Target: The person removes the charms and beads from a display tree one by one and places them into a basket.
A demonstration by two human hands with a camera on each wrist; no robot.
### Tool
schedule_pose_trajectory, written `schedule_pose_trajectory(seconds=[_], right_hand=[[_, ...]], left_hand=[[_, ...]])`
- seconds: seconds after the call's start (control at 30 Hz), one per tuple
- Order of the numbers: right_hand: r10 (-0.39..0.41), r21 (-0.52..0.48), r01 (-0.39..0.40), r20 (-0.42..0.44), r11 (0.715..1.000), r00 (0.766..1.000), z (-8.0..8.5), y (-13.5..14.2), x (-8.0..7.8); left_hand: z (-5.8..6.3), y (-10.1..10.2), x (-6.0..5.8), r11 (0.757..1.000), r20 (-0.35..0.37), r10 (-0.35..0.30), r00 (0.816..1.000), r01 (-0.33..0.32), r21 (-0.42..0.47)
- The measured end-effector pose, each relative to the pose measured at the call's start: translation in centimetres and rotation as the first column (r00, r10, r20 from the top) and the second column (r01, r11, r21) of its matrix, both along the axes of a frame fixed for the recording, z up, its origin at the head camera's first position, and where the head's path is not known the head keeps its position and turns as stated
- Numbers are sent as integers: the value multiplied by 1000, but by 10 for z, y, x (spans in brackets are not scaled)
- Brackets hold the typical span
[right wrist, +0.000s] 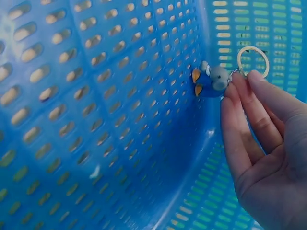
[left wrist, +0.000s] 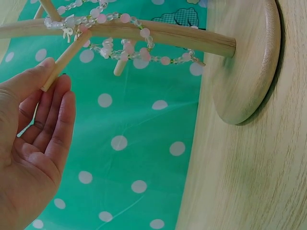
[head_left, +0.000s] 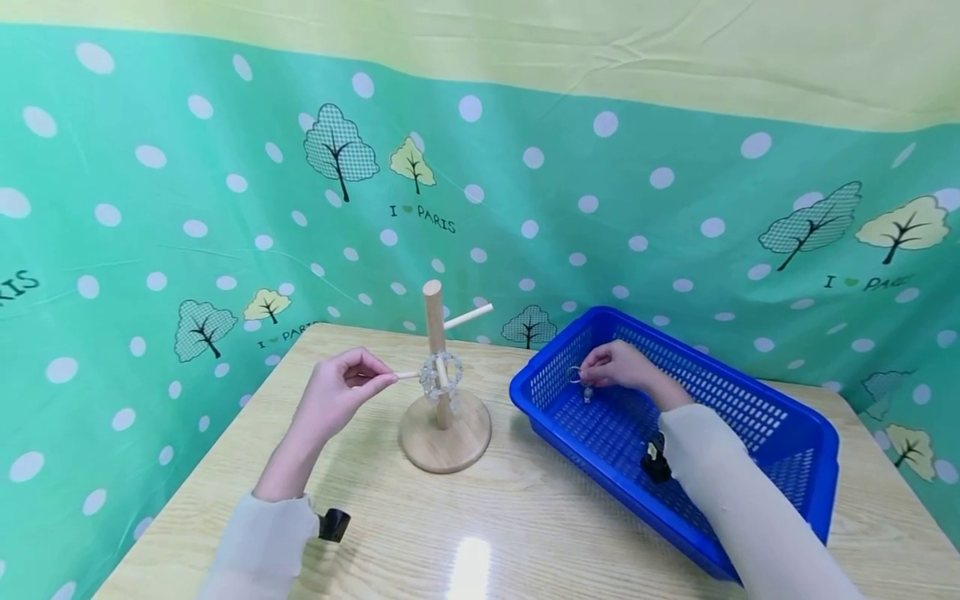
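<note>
My left hand (head_left: 337, 396) pinches the end of a thin peg (left wrist: 69, 60) between thumb and fingers. That peg sticks out from a wooden stand (head_left: 437, 321) with a round base (head_left: 442, 454). Clear and pink beaded bracelets (left wrist: 145, 32) hang around the stand's post and pegs, one with a small bow-like charm. Inside a blue plastic basket (head_left: 551, 431), my right hand (head_left: 618, 367) pinches a keychain by its metal ring (right wrist: 252, 48). From it hangs a small grey-and-blue animal figure (right wrist: 219, 78) with orange feet, close to the basket's perforated wall.
Another bare peg (head_left: 468, 316) points right from the upper post. The basket stands to the right of the stand on the light wooden table (head_left: 375, 533). A green dotted curtain (head_left: 525, 200) hangs behind the table.
</note>
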State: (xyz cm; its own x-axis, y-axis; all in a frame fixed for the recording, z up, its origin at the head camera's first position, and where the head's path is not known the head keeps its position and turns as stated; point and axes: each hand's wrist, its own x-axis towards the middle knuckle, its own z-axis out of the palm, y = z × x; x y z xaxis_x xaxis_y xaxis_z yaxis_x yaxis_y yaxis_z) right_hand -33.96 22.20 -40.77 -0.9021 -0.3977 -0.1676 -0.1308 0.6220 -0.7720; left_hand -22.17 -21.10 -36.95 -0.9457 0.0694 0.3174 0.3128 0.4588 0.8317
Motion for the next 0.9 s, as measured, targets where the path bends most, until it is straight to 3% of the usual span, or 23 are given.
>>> schedule_pose_trajectory(seconds=[0.17,0.3,0.63,0.9], right_hand=[[36,198,-23,-62,980,997,3,-9,1],[69,270,-45,-80,962,994,4,-10,3],[82,261,-80,3,962,997,7,-6,8],[32,261,-24,-29,965,999,6,0,10]], left_hand=[[0,0,1,1000,2,0,1000,0,3],[-1,0,1,1000,11,-2,1000,2,5],[-3,-2,-3,1000,20,11,1000,-11,-17],[-1,-1,-1,1000,15,2,1000,-2,-3]])
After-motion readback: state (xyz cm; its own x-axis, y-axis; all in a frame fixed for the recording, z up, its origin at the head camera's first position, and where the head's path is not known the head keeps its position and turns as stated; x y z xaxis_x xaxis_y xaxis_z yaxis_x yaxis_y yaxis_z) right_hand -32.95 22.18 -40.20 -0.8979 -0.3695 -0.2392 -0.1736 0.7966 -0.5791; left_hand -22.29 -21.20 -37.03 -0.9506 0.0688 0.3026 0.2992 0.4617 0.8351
